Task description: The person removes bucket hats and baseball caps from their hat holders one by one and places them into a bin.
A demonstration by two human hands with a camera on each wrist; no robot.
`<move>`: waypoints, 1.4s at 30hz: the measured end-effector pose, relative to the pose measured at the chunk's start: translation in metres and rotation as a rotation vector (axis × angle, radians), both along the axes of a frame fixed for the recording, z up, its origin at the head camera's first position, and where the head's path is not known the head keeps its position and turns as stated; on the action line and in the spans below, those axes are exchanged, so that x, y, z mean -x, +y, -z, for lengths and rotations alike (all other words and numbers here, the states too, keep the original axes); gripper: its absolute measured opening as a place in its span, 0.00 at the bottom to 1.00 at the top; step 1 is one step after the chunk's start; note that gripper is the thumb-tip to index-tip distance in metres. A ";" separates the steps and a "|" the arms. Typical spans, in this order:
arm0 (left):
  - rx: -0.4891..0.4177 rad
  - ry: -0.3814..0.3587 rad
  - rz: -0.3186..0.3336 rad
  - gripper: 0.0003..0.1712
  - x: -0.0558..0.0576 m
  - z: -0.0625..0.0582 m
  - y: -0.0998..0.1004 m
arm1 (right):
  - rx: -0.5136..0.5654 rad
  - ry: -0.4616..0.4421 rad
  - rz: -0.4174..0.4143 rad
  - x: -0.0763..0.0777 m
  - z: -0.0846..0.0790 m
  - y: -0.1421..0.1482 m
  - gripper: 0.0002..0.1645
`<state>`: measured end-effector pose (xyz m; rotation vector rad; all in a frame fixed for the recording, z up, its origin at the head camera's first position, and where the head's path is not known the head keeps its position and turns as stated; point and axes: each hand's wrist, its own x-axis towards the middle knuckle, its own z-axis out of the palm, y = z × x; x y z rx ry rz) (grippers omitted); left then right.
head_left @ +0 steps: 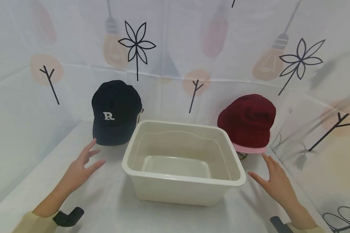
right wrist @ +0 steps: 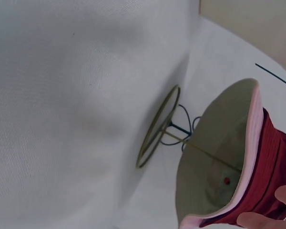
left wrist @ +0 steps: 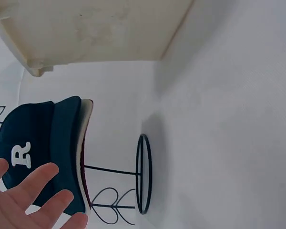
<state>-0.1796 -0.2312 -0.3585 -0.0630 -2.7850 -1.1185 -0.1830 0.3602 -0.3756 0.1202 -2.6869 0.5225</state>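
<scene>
Head view, both grips empty. Left hand (head_left: 77,172): thumb and fingers spread well apart, fingertips at the lower front edge of the navy cap; contact I cannot tell. Right hand (head_left: 279,185): fingers extended, thumb held wide, index tip just below the pink brim (head_left: 249,149) under the dark red hat; contact again unclear.

Between my hands on the white table (head_left: 175,220): a cream bin (head_left: 180,191), mouth up, long axis left to right.

Behind its left side, navy cap (head_left: 118,108): crown up, long axis near upright, bill sloping down toward me, white letter R (head_left: 108,116) facing my way. Left wrist view shows it raised on a wire stand (left wrist: 141,174) with a ring base.

Behind its right side, dark red hat (head_left: 249,121): crown up, opening down, also on a ring-based stand (right wrist: 163,132); grey-green lining visible from the right wrist.

Farthest: printed cloth (head_left: 169,100).
</scene>
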 end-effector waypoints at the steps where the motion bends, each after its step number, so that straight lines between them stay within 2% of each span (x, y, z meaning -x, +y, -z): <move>1: -0.018 0.007 0.005 0.53 0.000 -0.001 0.001 | 0.012 0.004 -0.002 0.000 0.000 0.000 0.56; 9: -0.159 0.052 0.053 0.54 0.002 -0.008 0.010 | 0.073 0.047 0.003 0.003 -0.004 -0.004 0.55; 15: -0.264 0.083 0.111 0.52 0.006 -0.011 0.015 | 0.092 0.029 0.000 0.006 -0.005 -0.008 0.54; 24: -0.380 0.027 0.162 0.50 0.013 -0.020 0.027 | 0.130 0.035 0.000 0.009 -0.006 -0.012 0.53; 31: -0.540 -0.004 0.241 0.47 0.018 -0.021 0.035 | 0.165 -0.006 0.040 0.013 -0.007 -0.016 0.54; 38: -0.570 -0.019 0.259 0.47 0.018 -0.020 0.044 | 0.211 -0.036 0.076 0.016 -0.005 -0.021 0.54; 42: -0.601 -0.051 0.272 0.47 0.021 -0.022 0.050 | 0.226 -0.018 0.070 0.019 -0.005 -0.021 0.53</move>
